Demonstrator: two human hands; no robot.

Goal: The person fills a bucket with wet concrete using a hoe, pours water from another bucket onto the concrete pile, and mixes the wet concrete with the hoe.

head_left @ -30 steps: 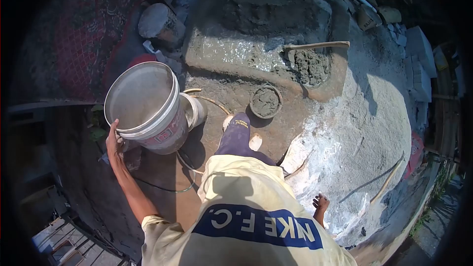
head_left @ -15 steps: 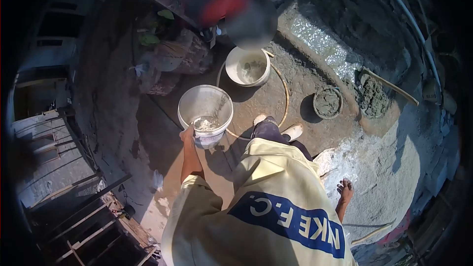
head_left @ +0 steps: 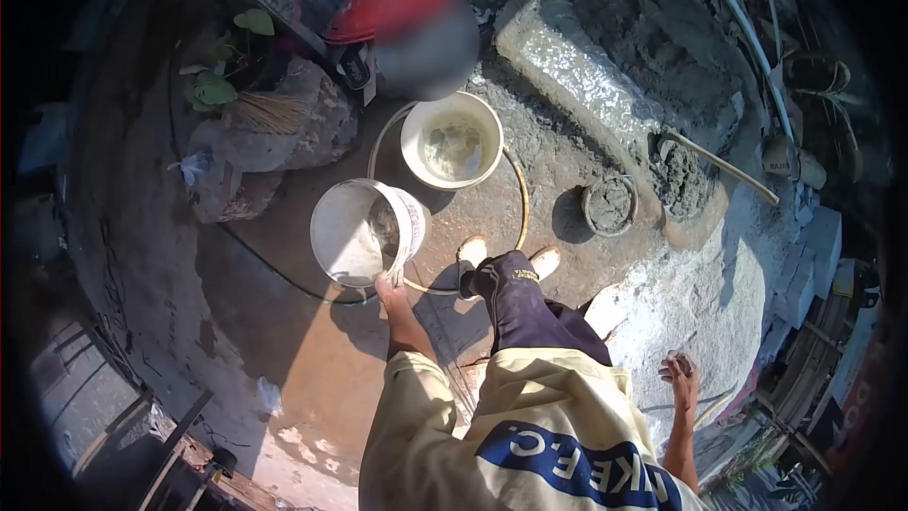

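My left hand (head_left: 391, 288) is closed on the rim of a white bucket (head_left: 416, 227). The bucket is tilted, with its mouth facing left, and some pale wet residue shows inside. Just behind it stands a second, cream-coloured bucket (head_left: 410, 156) with cloudy water in it. My right hand (head_left: 679, 369) hangs at my right side, fingers loosely bent and apart, holding nothing. Below it spreads a pale heap of sand or powder (head_left: 681, 312).
A small bucket of wet mortar (head_left: 608, 206) stands right of my feet. Beyond it lies a trough of wet mix (head_left: 605, 76) with a wooden-handled tool (head_left: 728, 168) at its edge. A hose (head_left: 523, 194) loops around the buckets. Sacks (head_left: 312, 132) and a red basin-like thing (head_left: 388, 2) are at upper left.
The white bucket has gone from near upright to tilted, its mouth turned left, with my left hand still on the rim. The camera view has shifted; my right hand stays at my side.
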